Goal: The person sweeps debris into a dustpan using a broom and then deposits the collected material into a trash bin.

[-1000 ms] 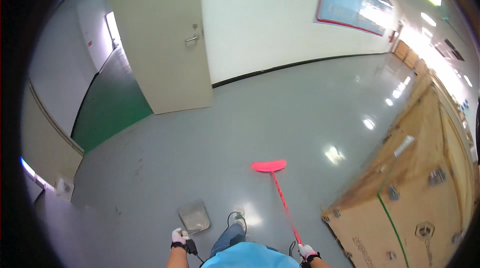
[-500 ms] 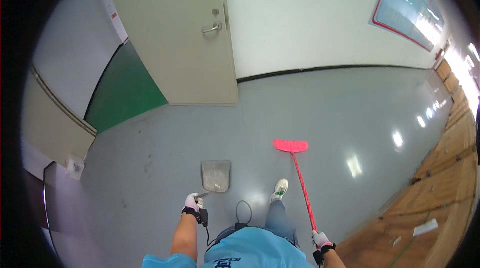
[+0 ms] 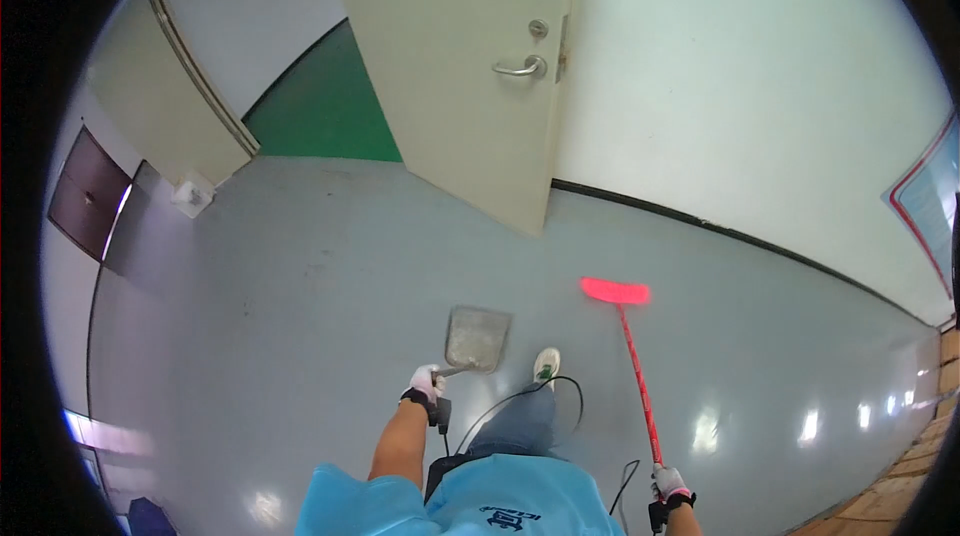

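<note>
Both gloved hands are closed: the left hand (image 3: 426,382) has its fingers wrapped round the grip of a dustpan, the right hand (image 3: 670,482) round the end of a broom handle.

From the left, one small white box (image 3: 193,196) stands on the floor beside the door frame (image 3: 200,76). Grey floor (image 3: 290,336) spreads from there to the one dustpan (image 3: 478,336), whose pan lies ahead of the left hand, far edge pointing away from the person and slightly rightward; its handle slants back leftward to the glove. One white shoe (image 3: 546,364) shows just right of the pan. Ahead, one open door (image 3: 460,56) has its lower corner over the grey floor, between dustpan and broom.

The one broom (image 3: 639,376) points away from the person, its long red handle leaning leftward from the right hand to a pink head set crosswise, near the door's corner. I cannot tell whether its bristles touch the floor. Rightward, floor runs between the dark-edged wall (image 3: 740,106) and wooden boards (image 3: 910,471) at the lower right.
</note>
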The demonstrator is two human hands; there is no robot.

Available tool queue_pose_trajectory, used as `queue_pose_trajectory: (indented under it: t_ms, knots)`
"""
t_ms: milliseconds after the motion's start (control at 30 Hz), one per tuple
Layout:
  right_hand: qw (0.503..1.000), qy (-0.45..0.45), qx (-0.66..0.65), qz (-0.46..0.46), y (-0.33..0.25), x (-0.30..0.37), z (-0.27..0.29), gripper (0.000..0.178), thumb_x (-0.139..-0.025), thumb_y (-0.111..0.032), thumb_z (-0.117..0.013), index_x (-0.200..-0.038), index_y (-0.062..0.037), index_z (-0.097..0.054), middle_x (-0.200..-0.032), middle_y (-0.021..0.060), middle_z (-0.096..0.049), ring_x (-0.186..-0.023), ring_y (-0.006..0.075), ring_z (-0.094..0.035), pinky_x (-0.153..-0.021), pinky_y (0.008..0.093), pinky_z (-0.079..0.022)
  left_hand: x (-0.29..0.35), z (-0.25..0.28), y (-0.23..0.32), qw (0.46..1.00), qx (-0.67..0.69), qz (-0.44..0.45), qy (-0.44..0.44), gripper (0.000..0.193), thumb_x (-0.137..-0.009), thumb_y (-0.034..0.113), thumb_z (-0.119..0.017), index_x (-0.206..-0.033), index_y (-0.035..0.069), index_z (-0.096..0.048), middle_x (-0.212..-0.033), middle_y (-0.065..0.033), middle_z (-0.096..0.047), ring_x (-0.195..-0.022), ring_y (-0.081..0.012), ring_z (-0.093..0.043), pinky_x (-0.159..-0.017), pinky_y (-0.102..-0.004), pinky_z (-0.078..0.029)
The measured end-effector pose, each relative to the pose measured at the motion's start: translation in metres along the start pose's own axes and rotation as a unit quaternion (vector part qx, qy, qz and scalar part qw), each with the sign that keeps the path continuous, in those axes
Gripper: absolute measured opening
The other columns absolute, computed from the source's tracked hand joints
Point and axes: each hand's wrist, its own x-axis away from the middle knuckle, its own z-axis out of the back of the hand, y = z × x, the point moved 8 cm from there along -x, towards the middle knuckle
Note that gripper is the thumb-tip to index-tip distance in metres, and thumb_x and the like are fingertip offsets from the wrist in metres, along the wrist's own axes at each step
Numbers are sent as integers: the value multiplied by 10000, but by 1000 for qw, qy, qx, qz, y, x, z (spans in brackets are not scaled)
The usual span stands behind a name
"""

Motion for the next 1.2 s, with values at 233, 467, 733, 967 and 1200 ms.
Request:
queue_pose_trajectory:
  t_ms: [233,467,733,967,1200]
  knots:
    - [977,124,174,-25,-24,16,109,406,-746,-379,-557,-888,0,-597,-569,103,-562,-471,196,-555,-438,330,-435,-13,-76,31,983,-176,-16,-49,218,-820,202,-432,-661,55,-456,-493,-88,-451,-407,-206,-418,-404,-317,-339]
    - [941,92,321,53,-131,67,166,432,-740,-425,-536,-919,-38,-604,-732,164,-568,-724,282,-556,-623,376,-429,-66,-84,69,841,-529,-89,-68,263,-830,143,-434,-631,-7,-520,-579,-117,-546,-468,-190,-475,-443,-313,-391]
    - [838,215,491,102,-267,82,303,320,-729,-412,-539,-865,-139,-635,-730,142,-609,-725,314,-588,-644,409,-467,-60,-173,83,513,-837,-189,25,260,-800,211,-432,-929,34,-572,-929,-167,-594,-845,-297,-573,-711,-365,-463]
    - [743,182,602,230,-425,-8,410,285,-735,-385,-532,-849,-146,-635,-739,132,-608,-703,307,-591,-612,422,-467,103,-356,201,780,-303,-475,271,615,-781,317,-533,-1248,-24,-324,-1275,-201,-347,-1199,-301,-314,-986,-360,-263]
    - [677,244,612,329,-471,-161,474,212,-621,-281,-606,-746,-109,-613,-612,116,-583,-598,292,-583,-549,407,-451,428,-641,339,419,-115,-872,226,899,-632,205,-715,-1290,-63,-163,-1322,-221,-233,-1245,-316,-216,-1020,-372,-195]
